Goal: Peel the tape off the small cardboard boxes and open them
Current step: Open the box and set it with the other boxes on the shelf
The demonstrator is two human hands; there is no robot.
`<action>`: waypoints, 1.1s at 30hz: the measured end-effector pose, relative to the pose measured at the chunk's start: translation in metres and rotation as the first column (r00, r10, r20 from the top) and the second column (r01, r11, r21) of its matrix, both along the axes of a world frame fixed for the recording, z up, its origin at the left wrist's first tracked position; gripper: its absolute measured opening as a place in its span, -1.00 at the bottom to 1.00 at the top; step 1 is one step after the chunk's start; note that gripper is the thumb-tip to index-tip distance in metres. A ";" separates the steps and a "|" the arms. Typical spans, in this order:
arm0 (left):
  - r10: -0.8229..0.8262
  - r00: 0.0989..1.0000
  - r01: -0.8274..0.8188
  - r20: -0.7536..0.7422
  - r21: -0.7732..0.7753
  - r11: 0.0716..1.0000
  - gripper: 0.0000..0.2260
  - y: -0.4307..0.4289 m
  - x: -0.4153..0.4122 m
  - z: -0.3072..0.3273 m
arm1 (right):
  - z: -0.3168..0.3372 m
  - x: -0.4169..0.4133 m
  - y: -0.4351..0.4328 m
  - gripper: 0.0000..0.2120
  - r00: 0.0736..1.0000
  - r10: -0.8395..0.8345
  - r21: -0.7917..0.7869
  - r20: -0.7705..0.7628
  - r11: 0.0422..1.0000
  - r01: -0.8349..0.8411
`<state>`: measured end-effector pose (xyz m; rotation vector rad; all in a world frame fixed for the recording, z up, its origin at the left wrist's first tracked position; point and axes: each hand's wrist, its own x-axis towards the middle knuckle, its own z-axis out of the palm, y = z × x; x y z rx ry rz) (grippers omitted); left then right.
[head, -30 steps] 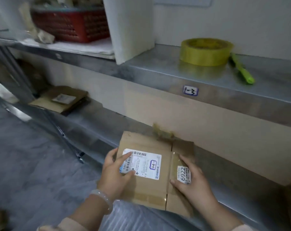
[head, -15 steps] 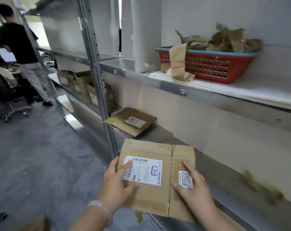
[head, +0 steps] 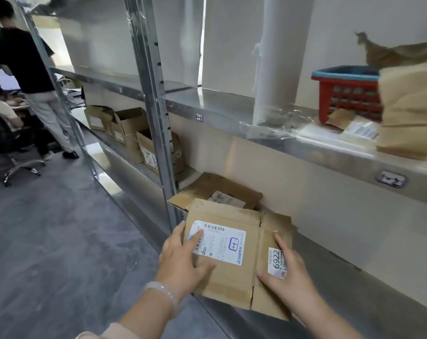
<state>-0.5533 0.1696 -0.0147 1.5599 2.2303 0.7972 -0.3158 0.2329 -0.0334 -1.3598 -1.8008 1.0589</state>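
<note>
Left hand (head: pixel 183 260), right hand (head: pixel 290 277) both gripping small cardboard box (head: pixel 232 275) by side edges (thumbs lying on top), holding it over lower shelf (head: pixel 354 302); flattened cardboard (head: pixel 207 189) lying just beyond.

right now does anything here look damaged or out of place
Yes. The cardboard box in the left hand and right hand has a ragged, torn far edge. On the upper shelf, brown paper spills over the red basket, and crumpled clear wrap lies loose by the white roll.
</note>
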 end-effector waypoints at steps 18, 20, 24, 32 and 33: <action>-0.300 0.927 0.259 -0.226 -0.194 0.946 -0.33 0.239 -0.143 -0.009 | -0.025 -0.133 0.162 -0.15 0.932 -0.169 -0.007 0.320 0.983 0.181; -0.369 0.890 0.299 -0.268 -0.266 0.916 -0.34 0.260 -0.150 -0.019 | -0.038 -0.144 0.171 -0.15 0.910 -0.157 -0.023 0.384 0.983 0.180; -0.656 0.693 0.492 -0.301 -0.468 0.734 -0.34 0.289 -0.156 -0.041 | -0.063 -0.165 0.176 -0.26 0.781 -0.166 0.040 0.602 0.983 0.179; -0.822 0.478 0.637 -0.310 -0.522 0.567 -0.29 0.306 -0.158 -0.075 | -0.086 -0.179 0.174 -0.26 0.588 -0.219 0.093 0.778 0.967 0.238; -0.826 0.463 0.653 -0.320 -0.507 0.562 -0.29 0.309 -0.158 -0.076 | -0.085 -0.180 0.173 -0.27 0.575 -0.222 0.088 0.787 0.964 0.251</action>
